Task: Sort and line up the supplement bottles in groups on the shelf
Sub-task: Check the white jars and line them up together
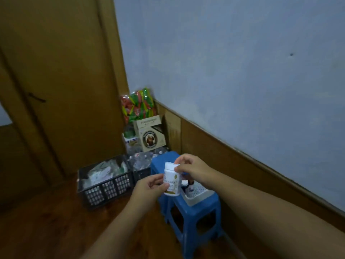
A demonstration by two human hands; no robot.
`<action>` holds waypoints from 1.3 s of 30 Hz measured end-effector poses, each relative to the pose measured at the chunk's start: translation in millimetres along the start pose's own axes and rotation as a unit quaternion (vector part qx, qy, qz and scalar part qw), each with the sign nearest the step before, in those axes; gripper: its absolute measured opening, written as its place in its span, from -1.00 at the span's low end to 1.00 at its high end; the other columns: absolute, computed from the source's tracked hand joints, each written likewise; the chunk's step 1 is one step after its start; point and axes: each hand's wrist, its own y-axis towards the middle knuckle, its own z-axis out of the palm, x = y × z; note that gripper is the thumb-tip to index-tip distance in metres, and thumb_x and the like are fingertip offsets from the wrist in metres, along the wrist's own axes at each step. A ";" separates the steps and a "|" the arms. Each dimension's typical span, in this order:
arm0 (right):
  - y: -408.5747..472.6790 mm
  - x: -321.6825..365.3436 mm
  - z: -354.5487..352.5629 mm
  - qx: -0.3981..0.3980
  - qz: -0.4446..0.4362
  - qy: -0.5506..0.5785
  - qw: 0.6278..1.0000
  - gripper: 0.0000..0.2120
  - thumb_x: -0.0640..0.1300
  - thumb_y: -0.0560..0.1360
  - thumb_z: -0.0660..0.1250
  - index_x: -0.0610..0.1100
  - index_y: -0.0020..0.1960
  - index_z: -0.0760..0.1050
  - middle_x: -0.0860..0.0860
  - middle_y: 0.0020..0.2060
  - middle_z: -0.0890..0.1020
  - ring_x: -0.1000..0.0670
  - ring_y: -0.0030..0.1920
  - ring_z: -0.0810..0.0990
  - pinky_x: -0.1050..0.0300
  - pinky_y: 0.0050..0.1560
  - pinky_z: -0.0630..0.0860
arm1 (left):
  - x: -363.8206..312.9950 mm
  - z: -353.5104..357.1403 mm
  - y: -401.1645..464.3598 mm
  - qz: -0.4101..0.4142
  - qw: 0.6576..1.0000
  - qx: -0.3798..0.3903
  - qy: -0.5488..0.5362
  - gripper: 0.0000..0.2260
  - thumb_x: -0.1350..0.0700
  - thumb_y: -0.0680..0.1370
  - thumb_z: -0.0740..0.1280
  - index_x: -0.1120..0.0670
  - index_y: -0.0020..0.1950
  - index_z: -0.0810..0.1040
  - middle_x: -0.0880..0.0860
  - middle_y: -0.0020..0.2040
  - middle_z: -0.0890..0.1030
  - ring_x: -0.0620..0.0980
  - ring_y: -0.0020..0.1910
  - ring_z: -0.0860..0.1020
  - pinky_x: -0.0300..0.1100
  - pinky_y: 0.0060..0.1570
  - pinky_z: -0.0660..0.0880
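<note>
I hold a white supplement bottle (171,179) with a gold band at its base, upright, above the blue stool (197,212). My left hand (149,187) grips its lower body from the left. My right hand (192,168) pinches its white cap from the right. Behind the bottle, a white perforated basket (197,195) sits on the stool with a small dark-labelled bottle (189,185) standing in it, partly hidden.
A black plastic crate (104,186) holding white packets stands on the wooden floor to the left. Clear plastic bottles, a beige carton (150,134) and a red-green bag (138,105) pile in the corner by the brown door. The wall with wooden skirting runs along the right.
</note>
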 end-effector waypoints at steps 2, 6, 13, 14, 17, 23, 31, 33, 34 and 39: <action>25.0 -8.0 -13.0 -0.023 0.014 0.000 1.000 -0.90 -0.25 0.45 0.37 -0.08 -0.13 0.50 -0.05 -0.19 0.52 0.01 -0.17 0.54 0.12 -0.15 0.53 | 6.7 -2.3 39.5 0.004 0.999 0.021 0.027 -0.70 0.32 0.47 0.39 0.15 0.18 0.55 0.07 0.03 0.66 -0.15 -0.11 0.65 -0.33 -0.14 0.58; 65.4 -29.9 -44.3 -0.087 0.026 -0.036 0.995 -0.87 -0.24 0.40 0.43 -0.07 -0.12 0.53 -0.01 -0.20 0.58 0.02 -0.16 0.56 0.02 -0.05 0.58 | 14.8 8.8 109.3 0.022 0.992 0.100 0.066 -0.72 0.33 0.49 0.36 -0.03 0.06 0.57 -0.23 -0.14 0.64 -0.31 -0.15 0.63 -0.41 -0.18 0.53; 132.6 -80.3 -114.7 -0.134 0.033 -0.155 0.978 -0.75 -0.11 0.35 0.51 0.03 -0.02 0.53 0.05 -0.15 0.63 0.13 -0.20 0.58 0.27 -0.18 0.52 | 33.4 59.6 226.5 0.017 0.985 0.100 0.140 -0.67 0.19 0.47 0.43 0.03 0.22 0.56 -0.08 0.02 0.63 -0.18 -0.02 0.59 -0.24 0.00 0.55; 143.9 -89.7 -126.2 -0.132 0.030 -0.169 0.976 -0.72 -0.09 0.35 0.51 0.04 0.01 0.51 0.07 -0.09 0.62 0.15 -0.13 0.59 0.33 -0.18 0.51 | 34.8 68.8 244.0 0.013 0.985 0.090 0.146 -0.67 0.18 0.47 0.43 0.01 0.22 0.54 -0.09 0.01 0.62 -0.15 -0.02 0.58 -0.25 -0.03 0.53; 189.0 -130.9 -167.0 -0.104 0.018 -0.186 0.977 -0.69 -0.07 0.36 0.49 0.05 0.04 0.47 0.08 0.01 0.58 0.16 -0.02 0.56 0.38 -0.18 0.47 | 48.8 104.6 302.0 0.003 0.988 0.066 0.140 -0.76 0.17 0.51 0.38 -0.03 0.15 0.54 -0.13 -0.03 0.59 -0.17 -0.06 0.57 -0.31 -0.09 0.53; 258.9 -214.3 -219.9 -0.075 0.012 -0.225 0.971 -0.71 0.06 0.37 0.45 0.03 0.01 0.44 0.15 -0.01 0.48 0.18 -0.03 0.50 0.39 -0.14 0.46 | 101.9 164.8 389.6 -0.082 0.983 0.064 0.149 -0.85 0.13 0.56 0.31 0.00 0.11 0.58 -0.06 0.06 0.62 -0.11 0.02 0.57 -0.18 0.08 0.54; 328.1 -342.1 -224.9 -0.026 0.068 -0.267 0.961 -0.73 -0.05 0.45 0.39 -0.03 0.13 0.50 0.10 0.20 0.48 0.06 0.17 0.50 0.24 0.10 0.46 | 207.3 190.9 454.8 -0.107 0.933 0.133 0.317 -0.66 0.17 0.59 0.19 -0.01 0.36 0.43 -0.08 0.34 0.46 -0.12 0.29 0.43 -0.42 0.21 0.28; 337.5 -371.2 -219.2 -0.013 0.072 -0.309 0.948 -0.71 -0.08 0.45 0.38 -0.02 0.17 0.51 0.10 0.22 0.51 0.06 0.22 0.46 0.29 0.13 0.38 | 230.9 191.1 462.9 -0.090 0.911 0.153 0.373 -0.64 0.14 0.58 0.18 -0.03 0.38 0.40 -0.06 0.37 0.43 -0.10 0.35 0.36 -0.44 0.23 0.17; 341.7 -385.2 -216.1 -0.007 0.073 -0.323 0.943 -0.70 -0.09 0.46 0.36 -0.01 0.19 0.50 0.10 0.23 0.51 0.06 0.25 0.44 0.30 0.17 0.35 | 241.0 190.8 466.6 -0.078 0.905 0.158 0.387 -0.64 0.15 0.57 0.18 -0.04 0.37 0.41 -0.06 0.37 0.43 -0.10 0.35 0.35 -0.44 0.23 0.16; 360.7 -439.2 -196.1 -0.018 0.126 -0.313 0.941 -0.67 -0.12 0.50 0.34 0.02 0.25 0.46 0.14 0.27 0.50 0.14 0.28 0.42 0.34 0.27 0.30 | 279.9 179.9 476.7 -0.083 0.876 0.157 0.448 -0.56 0.14 0.55 0.19 -0.05 0.43 0.32 -0.07 0.47 0.28 -0.09 0.45 0.21 -0.27 0.36 0.15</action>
